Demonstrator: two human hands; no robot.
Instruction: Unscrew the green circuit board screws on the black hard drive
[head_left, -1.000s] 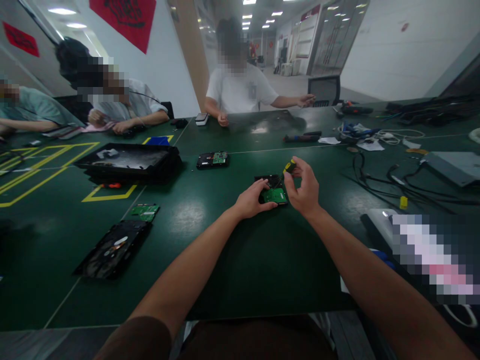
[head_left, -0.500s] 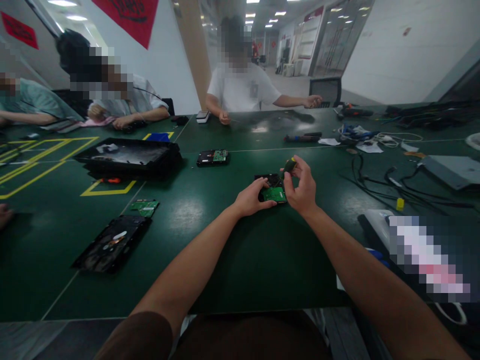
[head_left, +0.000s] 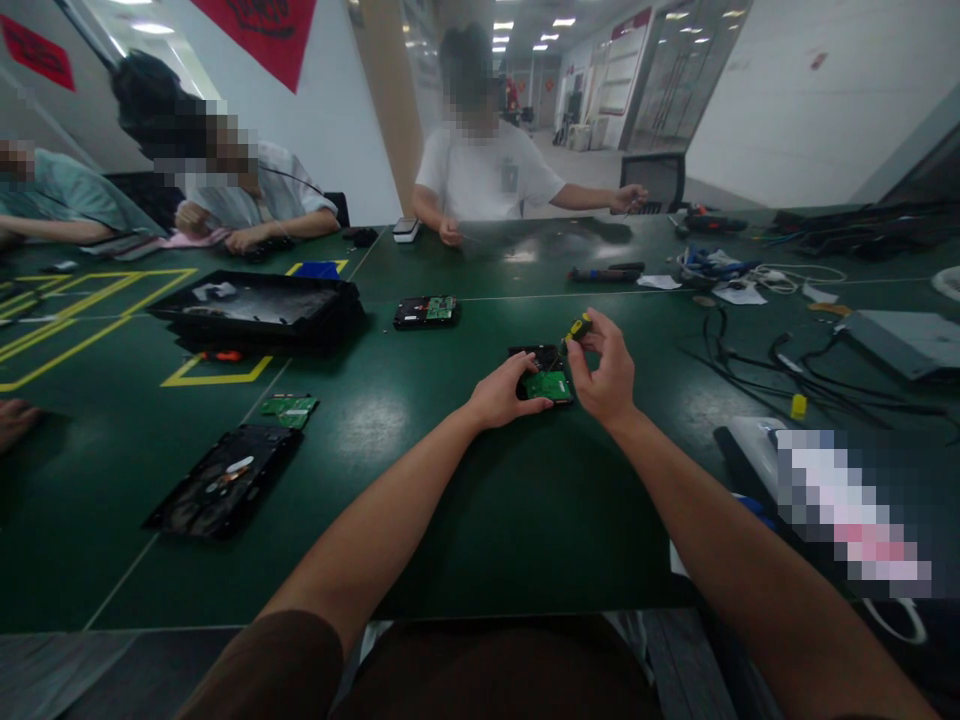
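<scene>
A hard drive with a green circuit board facing up lies on the green table. My left hand grips it from the left, thumb along the near edge and fingers over the far part. In my right hand is a screwdriver, its short green-and-yellow handle pinched between thumb and fingers. The screwdriver is tilted, with its lower end toward the drive; whether the tip touches a screw is too small to tell. Another hard drive lies farther off, apart from both hands.
At left are stacked black trays, a loose green circuit board and a dark casing. Black cables and a grey metal box lie at right. Co-workers sit across the table; a co-worker's hand shows at the left edge.
The screwdriver handle has turned a little in my right hand, showing more yellow. My left hand stays on the drive. The co-worker's hand at the left edge reaches slightly farther in.
</scene>
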